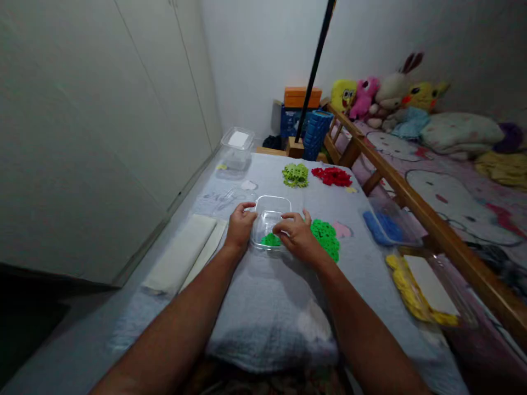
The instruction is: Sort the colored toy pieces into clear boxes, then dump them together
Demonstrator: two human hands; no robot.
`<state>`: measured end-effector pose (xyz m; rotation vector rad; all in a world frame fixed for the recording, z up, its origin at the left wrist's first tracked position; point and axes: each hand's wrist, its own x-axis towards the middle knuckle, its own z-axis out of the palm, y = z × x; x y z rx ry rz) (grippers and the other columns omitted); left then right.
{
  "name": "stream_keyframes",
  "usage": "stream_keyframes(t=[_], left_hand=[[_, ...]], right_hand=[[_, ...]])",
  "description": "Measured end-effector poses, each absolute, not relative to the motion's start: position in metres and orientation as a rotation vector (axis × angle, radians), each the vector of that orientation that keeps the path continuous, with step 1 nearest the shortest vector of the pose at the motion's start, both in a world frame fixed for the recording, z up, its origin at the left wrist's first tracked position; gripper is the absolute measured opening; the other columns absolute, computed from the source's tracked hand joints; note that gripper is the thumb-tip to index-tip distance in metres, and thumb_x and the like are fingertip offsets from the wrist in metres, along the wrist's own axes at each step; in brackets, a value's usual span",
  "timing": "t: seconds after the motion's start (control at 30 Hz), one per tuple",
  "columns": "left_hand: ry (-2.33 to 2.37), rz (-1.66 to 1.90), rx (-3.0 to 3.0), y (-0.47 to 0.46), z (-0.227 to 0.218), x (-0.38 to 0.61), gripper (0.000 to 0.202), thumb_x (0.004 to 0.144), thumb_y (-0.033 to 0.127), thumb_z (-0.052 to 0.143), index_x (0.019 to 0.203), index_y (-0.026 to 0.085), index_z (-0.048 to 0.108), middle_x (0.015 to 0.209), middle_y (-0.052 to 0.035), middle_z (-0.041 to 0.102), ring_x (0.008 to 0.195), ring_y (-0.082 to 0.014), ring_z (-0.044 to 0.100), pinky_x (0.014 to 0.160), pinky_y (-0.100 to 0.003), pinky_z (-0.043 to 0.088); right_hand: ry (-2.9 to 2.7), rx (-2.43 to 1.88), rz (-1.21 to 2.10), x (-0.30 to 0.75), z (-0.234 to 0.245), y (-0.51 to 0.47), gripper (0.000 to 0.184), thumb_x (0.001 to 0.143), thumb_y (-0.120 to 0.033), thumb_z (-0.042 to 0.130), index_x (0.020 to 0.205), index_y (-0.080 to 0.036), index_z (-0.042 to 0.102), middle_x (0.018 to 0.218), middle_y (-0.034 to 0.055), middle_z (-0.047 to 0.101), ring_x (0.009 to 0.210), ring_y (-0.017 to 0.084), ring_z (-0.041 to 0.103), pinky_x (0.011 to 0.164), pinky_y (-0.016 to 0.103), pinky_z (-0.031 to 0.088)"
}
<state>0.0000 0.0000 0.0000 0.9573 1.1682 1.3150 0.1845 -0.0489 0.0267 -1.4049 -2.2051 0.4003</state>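
A clear plastic container [273, 204] stands on the cloth-covered table in front of me. My left hand [242, 224] grips its left wall, thumb and fingers closed at the rim. My right hand [295, 233] reaches over the right side, fingers bent together at a bright green lacy piece [270, 240] low in the container; the exact grip is partly hidden. More bright green lacy pieces [327, 238] lie in a cluster just right of the container, partly behind my right hand.
Lime-green pieces [295, 175] and red pieces [331, 176] lie farther back. Clear boxes with blue [382, 226] and yellow contents [407, 291] sit at right, by a wooden bed rail [395, 170]. Folded cream cloth [181, 255] is at left; a lidded clear box [237, 151] stands far left.
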Motion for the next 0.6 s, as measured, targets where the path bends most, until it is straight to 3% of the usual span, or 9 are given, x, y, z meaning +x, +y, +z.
stream_keyframes(t=[0.13, 0.27, 0.47, 0.6], left_hand=[[1.181, 1.322, 0.958, 0.000, -0.002, 0.000, 0.044, 0.064, 0.034, 0.069, 0.105, 0.019, 0.062, 0.054, 0.0109, 0.045, 0.046, -0.0104, 0.037, 0.046, -0.023, 0.026], [1.161, 1.328, 0.946, 0.001, -0.004, 0.000, 0.043, 0.064, 0.034, 0.070, 0.104, 0.020, 0.062, 0.053, 0.0109, 0.044, 0.046, -0.0100, 0.036, 0.047, -0.022, 0.024], [1.171, 1.331, 0.956, 0.002, -0.006, 0.000, 0.042, 0.066, 0.033, 0.070, 0.105, 0.019, 0.063, 0.053, 0.0111, 0.043, 0.045, -0.0097, 0.035, 0.047, -0.022, 0.024], [1.158, 1.332, 0.958, 0.002, -0.007, 0.000, 0.042, 0.066, 0.032, 0.070, 0.104, 0.019, 0.063, 0.053, 0.0107, 0.044, 0.045, -0.0098, 0.036, 0.047, -0.022, 0.024]], right_hand=[[-2.054, -1.419, 0.271, 0.204, 0.034, -0.047, 0.021, 0.097, -0.017, 0.057, 0.101, -0.028, 0.075, 0.118, 0.0037, 0.079, 0.132, 0.029, 0.057, 0.123, 0.060, 0.018], [-1.866, -1.726, 0.122, 0.243, 0.032, -0.037, 0.025, 0.095, -0.019, 0.054, 0.104, -0.024, 0.077, 0.126, 0.0089, 0.077, 0.127, 0.031, 0.057, 0.116, 0.054, 0.029], [-1.888, -2.184, 0.139, 0.279, 0.016, -0.029, 0.052, 0.084, -0.013, 0.054, 0.132, -0.021, 0.073, 0.140, 0.0140, 0.069, 0.131, 0.035, 0.053, 0.111, 0.051, 0.033], [-1.981, -2.252, 0.149, 0.278, 0.010, -0.028, 0.051, 0.083, -0.014, 0.056, 0.130, -0.024, 0.074, 0.133, 0.0135, 0.070, 0.126, 0.034, 0.055, 0.109, 0.048, 0.032]])
